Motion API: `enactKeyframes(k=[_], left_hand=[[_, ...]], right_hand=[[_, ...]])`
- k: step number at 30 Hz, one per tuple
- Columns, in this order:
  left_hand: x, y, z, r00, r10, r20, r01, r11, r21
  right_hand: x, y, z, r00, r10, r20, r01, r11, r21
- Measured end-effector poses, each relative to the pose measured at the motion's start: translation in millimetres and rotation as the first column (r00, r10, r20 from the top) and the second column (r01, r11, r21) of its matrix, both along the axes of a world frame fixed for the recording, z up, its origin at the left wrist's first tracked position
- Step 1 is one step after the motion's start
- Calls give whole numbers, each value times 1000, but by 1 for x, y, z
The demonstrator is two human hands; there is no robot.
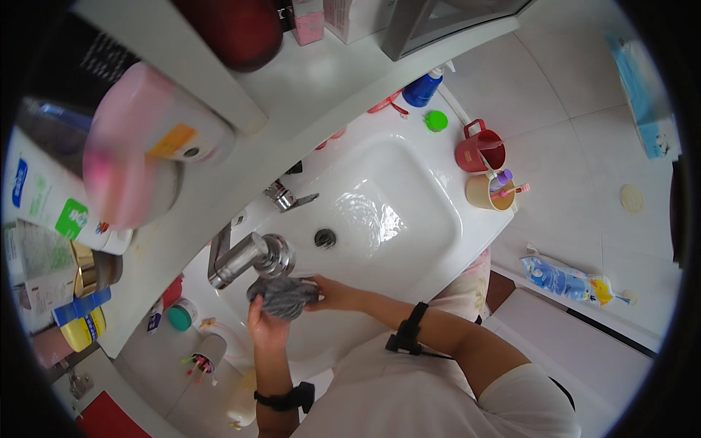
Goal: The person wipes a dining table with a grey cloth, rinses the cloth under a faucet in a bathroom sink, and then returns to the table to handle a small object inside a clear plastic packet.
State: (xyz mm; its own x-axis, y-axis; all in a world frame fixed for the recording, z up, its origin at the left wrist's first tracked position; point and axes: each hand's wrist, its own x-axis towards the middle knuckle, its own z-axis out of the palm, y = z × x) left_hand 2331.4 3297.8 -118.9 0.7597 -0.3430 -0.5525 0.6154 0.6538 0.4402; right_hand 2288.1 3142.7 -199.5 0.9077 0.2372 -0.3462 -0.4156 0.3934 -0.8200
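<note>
A wet grey cloth (283, 297) is bunched up between my two hands, just under the head of a chrome faucet (268, 256). My left hand (268, 326) supports it from the near left side, fingers wrapped round its edge. From the right, my right hand (327, 294) pinches the cloth's other end. Both hands are over the near left part of a white washbasin (416, 241). Some water lies rippling in the basin around the dark drain (325, 238). Whether water runs from the faucet onto the cloth cannot be told.
A shelf (317, 104) with bottles and tubes overhangs the basin's far left side. On the right rim stand a red mug (472, 152) and a beige cup (482, 192) with toothbrushes. A blue pump bottle (421, 90) and green lid (436, 121) are at the back.
</note>
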Motion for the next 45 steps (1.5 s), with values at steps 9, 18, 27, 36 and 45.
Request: enactKeyframes(k=[9, 18, 27, 36, 45], left_hand=[[43, -49, -34, 973, -73, 219, 34, 984, 177], [28, -35, -113, 923, 292, -249, -195, 915, 353], [33, -101, -92, 996, 87, 33, -68, 925, -374], [11, -126, -98, 996, 86, 20, -71, 914, -400], [12, -91, -72, 966, 193, 170, 16, 614, -789]], right_hand=[[28, -81, 22, 863, -241, -443, 433, 806, 404], [48, -65, 82, 936, -234, -262, 317, 883, 346], [14, -40, 79, 927, -339, -159, 358, 928, 104], [70, -34, 78, 892, -59, 448, 449, 218, -866], [73, -2, 76, 831, 335, 444, 365, 274, -890]])
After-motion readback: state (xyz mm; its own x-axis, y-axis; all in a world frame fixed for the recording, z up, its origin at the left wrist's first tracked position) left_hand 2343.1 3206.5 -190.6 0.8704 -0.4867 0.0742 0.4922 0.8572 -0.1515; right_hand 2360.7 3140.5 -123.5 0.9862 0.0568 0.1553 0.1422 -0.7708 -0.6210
